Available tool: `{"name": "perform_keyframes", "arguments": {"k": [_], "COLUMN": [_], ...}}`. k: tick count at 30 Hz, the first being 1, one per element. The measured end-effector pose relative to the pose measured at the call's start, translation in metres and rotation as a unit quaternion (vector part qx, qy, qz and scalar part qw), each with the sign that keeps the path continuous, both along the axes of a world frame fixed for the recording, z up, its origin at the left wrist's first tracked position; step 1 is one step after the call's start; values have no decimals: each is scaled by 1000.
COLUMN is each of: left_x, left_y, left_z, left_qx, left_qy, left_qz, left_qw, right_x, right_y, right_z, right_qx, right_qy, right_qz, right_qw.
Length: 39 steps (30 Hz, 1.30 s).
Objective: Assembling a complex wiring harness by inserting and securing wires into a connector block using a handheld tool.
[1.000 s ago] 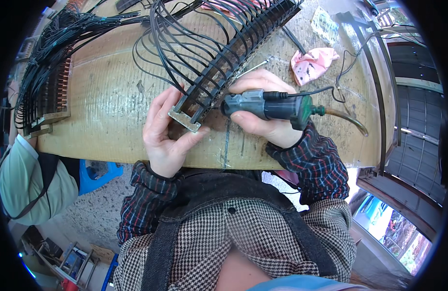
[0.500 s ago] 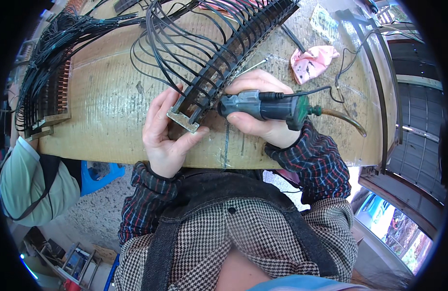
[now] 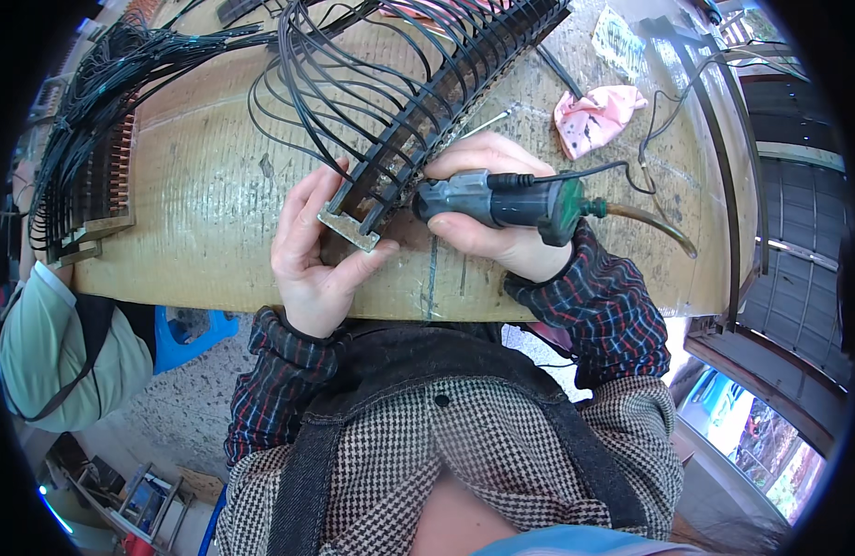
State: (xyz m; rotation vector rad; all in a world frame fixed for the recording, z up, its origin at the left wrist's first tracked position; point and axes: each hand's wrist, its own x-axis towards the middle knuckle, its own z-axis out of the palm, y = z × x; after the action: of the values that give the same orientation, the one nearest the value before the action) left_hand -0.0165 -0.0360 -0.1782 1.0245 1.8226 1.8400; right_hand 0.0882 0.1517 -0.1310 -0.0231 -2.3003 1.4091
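I'm looking remotely into a workshop: stained tabletop (image 3: 205, 218), bundled black cables (image 3: 99, 83), corded handheld tool (image 3: 520, 204), gritty floor (image 3: 191, 398).

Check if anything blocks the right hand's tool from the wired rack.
Nothing visible: the tool in the right hand sits with its front end beside the wired rack; contact is unclear. The pink cloth lies farther right, not between.

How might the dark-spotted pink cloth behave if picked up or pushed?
The pink cloth is likely floppy, since it lies in crumpled folds. It is probably light, looking like thin fabric. Pushed, it would likely slide or bunch rather than roll, given its irregular shape.
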Motion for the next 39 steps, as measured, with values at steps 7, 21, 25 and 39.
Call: {"name": "perform_keyframes", "arguments": {"k": [7, 21, 25, 39], "left_x": [0, -32, -39, -41], "left_y": [2, -59, -93, -77], "left_z": [1, 16, 28, 18], "left_qx": [1, -23, -149, -56], "left_qy": [0, 41, -54, -114], "left_qz": [5, 25, 64, 16], "left_qw": [1000, 999, 985, 992], "right_x": [0, 24, 19, -1], "right_y": [2, 36, 41, 31], "right_z": [1, 25, 28, 5], "right_qx": [-1, -173, -228, -282], "right_qy": [2, -18, -50, -61], "right_qz": [0, -153, -212, -188], "right_qw": [1000, 973, 949, 939]}}
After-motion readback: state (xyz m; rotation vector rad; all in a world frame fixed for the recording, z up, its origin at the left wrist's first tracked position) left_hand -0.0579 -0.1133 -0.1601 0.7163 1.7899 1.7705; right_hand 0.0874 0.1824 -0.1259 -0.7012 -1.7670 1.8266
